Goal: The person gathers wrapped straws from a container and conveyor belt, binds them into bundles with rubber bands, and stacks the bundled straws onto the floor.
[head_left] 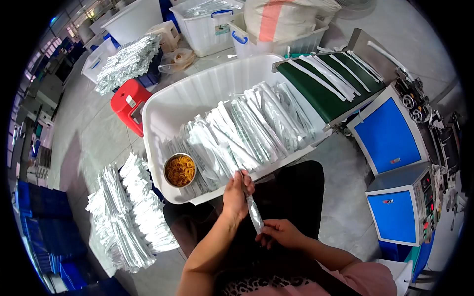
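Between my two hands is a narrow bundle of shiny wrapped sticks (254,213), slanting over my lap. My left hand (236,194) is closed round its upper part, near the edge of a big white tub (170,93). Lower down, the fingers of my right hand (279,233) pinch its bottom end. Many long, thin wrapped packets (247,123) lie in rows inside the tub. A round metal bowl of yellow-orange rubber bands (180,170) stands at the tub's near left corner.
A green conveyor belt (326,84) carrying several packets ends over the tub's right side. Beside it stands a machine with blue panels (390,135). A red stool (129,104) is left of the tub. Stacked packets (123,217) lie at the lower left, blue crates (47,227) farther left.
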A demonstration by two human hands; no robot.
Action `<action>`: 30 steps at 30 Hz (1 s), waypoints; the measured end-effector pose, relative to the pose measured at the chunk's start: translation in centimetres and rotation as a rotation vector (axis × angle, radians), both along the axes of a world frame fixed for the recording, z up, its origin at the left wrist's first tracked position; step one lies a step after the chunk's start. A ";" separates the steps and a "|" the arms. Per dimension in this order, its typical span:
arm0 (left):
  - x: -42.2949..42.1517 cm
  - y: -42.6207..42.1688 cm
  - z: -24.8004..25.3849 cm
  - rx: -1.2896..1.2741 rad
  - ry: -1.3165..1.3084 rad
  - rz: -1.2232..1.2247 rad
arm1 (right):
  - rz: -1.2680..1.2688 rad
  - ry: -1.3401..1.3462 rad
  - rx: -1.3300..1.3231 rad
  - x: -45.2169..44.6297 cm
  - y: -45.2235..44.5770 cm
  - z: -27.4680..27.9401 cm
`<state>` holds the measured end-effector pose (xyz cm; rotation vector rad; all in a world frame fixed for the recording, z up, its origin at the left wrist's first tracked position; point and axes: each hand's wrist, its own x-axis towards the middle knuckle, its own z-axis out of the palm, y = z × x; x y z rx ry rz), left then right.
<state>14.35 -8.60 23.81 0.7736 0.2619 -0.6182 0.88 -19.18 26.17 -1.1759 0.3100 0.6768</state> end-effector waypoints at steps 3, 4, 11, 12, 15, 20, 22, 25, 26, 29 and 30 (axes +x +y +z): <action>-3.4 1.4 -0.9 -0.034 -0.019 -0.021 | 0.075 0.090 0.071 -1.4 0.6 -0.4; -3.9 1.8 -1.0 -0.087 -0.017 -0.025 | 0.116 0.129 0.073 -1.7 0.8 -1.0; 0.4 5.3 1.3 -0.179 -0.086 0.258 | 0.249 -0.104 -0.186 -1.3 0.8 -0.6; 1.4 6.2 1.9 -0.108 -0.146 0.322 | 0.263 -0.182 -0.232 -1.3 0.7 -0.4; 4.1 9.6 2.7 -0.148 -0.194 0.492 | 0.138 -0.681 -0.434 2.5 -1.4 -2.5; 1.4 9.7 0.3 -0.193 0.024 0.198 | -0.218 -0.603 -1.457 20.2 -7.1 -8.4; -0.6 9.4 -0.8 -0.150 0.135 0.192 | -0.304 -0.488 -1.630 24.0 -8.2 -8.5; -3.1 10.2 -2.2 -0.080 0.202 0.101 | -0.387 -0.587 -1.649 25.6 -10.0 -8.9; -3.7 10.5 -2.9 -0.076 0.248 0.091 | -0.318 -0.574 -1.597 25.9 -10.5 -9.0; -4.3 10.8 -4.6 -0.109 0.328 0.079 | -0.219 -0.676 -1.602 26.2 -11.5 -9.1; -4.1 10.8 -4.6 -0.128 0.329 0.072 | -0.272 -0.736 -1.666 25.9 -11.4 -8.4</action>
